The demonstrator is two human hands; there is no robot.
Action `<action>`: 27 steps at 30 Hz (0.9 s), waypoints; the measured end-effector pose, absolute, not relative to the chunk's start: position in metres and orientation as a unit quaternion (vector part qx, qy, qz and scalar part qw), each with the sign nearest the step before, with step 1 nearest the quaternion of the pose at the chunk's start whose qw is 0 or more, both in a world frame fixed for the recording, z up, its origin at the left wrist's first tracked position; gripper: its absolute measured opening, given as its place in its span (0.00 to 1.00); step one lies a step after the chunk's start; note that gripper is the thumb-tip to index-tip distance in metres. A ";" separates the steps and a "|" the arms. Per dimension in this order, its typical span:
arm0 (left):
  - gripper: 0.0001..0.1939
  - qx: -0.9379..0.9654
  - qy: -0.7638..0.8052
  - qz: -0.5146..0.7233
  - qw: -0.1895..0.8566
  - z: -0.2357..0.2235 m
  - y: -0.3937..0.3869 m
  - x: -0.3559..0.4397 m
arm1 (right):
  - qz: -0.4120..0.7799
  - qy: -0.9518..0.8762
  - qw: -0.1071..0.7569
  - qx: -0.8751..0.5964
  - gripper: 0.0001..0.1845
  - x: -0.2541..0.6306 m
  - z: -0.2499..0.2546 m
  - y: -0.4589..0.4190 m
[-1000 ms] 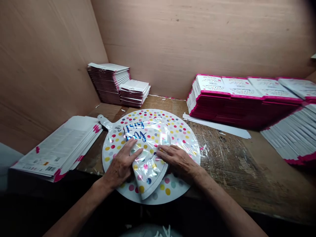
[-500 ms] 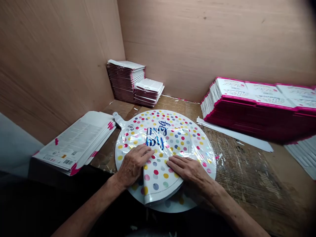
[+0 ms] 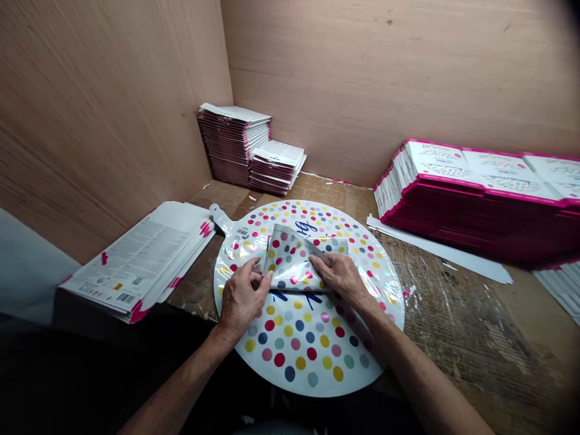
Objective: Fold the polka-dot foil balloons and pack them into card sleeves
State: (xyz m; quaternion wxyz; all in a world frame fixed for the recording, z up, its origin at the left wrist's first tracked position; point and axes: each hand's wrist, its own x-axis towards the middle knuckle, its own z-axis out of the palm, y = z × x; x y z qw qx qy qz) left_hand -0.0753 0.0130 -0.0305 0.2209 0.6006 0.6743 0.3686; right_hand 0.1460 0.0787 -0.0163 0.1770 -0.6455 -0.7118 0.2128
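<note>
A flat, round foil balloon [image 3: 312, 344] with coloured dots and a short neck at its upper left lies on the table. On top of it is a folded dotted balloon [image 3: 296, 272], its grey edge turned up. My left hand [image 3: 242, 296] pinches the folded balloon's left edge between thumb and fingers. My right hand [image 3: 342, 275] is closed on its right side, gripping the raised flap near the grey edge. Blue lettering on the flat balloon is partly covered by the folded one.
White and pink cardboard packs [image 3: 149, 260] lie at the left table edge. Flattened packs [image 3: 233, 145] stand stacked in the back corner. A long row of pink-edged packs [image 3: 471, 199] lines the right, with white strips [image 3: 439, 251] before it. Wooden panels [image 3: 362, 78] enclose the table.
The near part of the folded balloon has been turned up and away from me, uncovering the flat balloon's near half. Both hands went from lying on it to gripping its sides.
</note>
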 end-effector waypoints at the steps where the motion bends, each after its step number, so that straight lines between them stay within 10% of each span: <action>1: 0.21 0.590 0.680 0.373 0.224 -0.030 0.013 -0.074 | 0.218 -0.712 0.179 -0.643 0.27 0.146 -0.016 0.078; 17: 0.30 0.762 0.597 0.247 -0.038 -0.021 0.022 -0.066 | 0.175 -0.724 0.097 -0.660 0.18 0.148 -0.003 0.072; 22: 0.26 0.810 0.571 0.131 0.014 -0.033 0.036 -0.069 | -0.027 -0.819 0.158 -0.551 0.22 0.123 0.005 0.040; 27: 0.23 0.796 0.596 0.083 0.058 -0.013 0.052 -0.076 | -0.036 -0.898 0.014 -0.438 0.13 0.065 0.004 0.037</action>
